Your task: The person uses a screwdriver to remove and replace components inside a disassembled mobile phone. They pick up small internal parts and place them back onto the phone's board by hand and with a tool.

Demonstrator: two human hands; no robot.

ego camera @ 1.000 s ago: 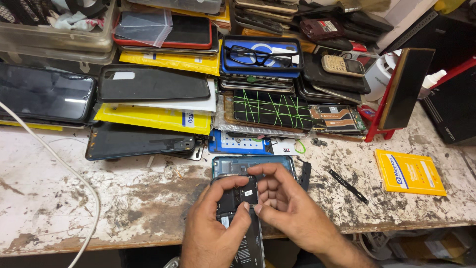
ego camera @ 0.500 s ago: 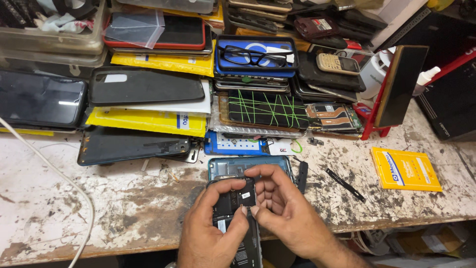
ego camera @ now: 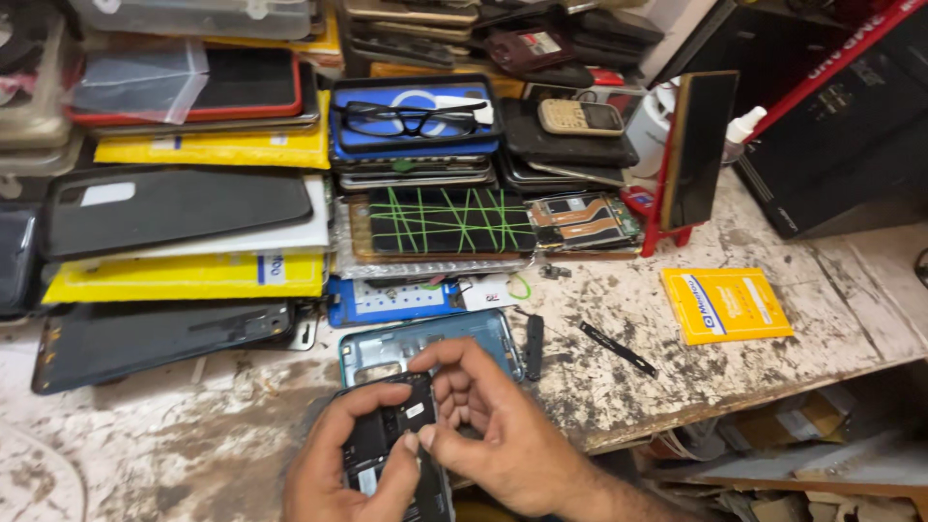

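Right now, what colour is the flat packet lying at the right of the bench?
Yellow, with a blue stripe; the packet shows clearly in the head view.

Both hands, left hand [ego camera: 353, 474] and right hand [ego camera: 493, 425], are showing bare, wearing no gloves, rings or sleeves.

Opened phone [ego camera: 391, 440] in hands: black inside, small white label. Phone frame [ego camera: 425, 340] behind it: teal-blue. Worktop [ego camera: 164, 440]: off-white, mottled with brown and black stains. Flat packet [ego camera: 725, 304] at right: yellow, blue-and-white band. Phone panel [ego camera: 449, 220]: black, crisscrossed by green bands. Tray [ego camera: 416, 116]: blue, white circle; black-framed glasses [ego camera: 411, 118] on it. Envelopes [ego camera: 188, 277]: yellow. Keypad phone [ego camera: 580, 116]: beige. Tablet case [ego camera: 188, 87]: red rim, black face. Stand [ego camera: 662, 227]: red. Two loose strips [ego camera: 619, 348]: black. Card [ego camera: 391, 302]: blue, white centre.
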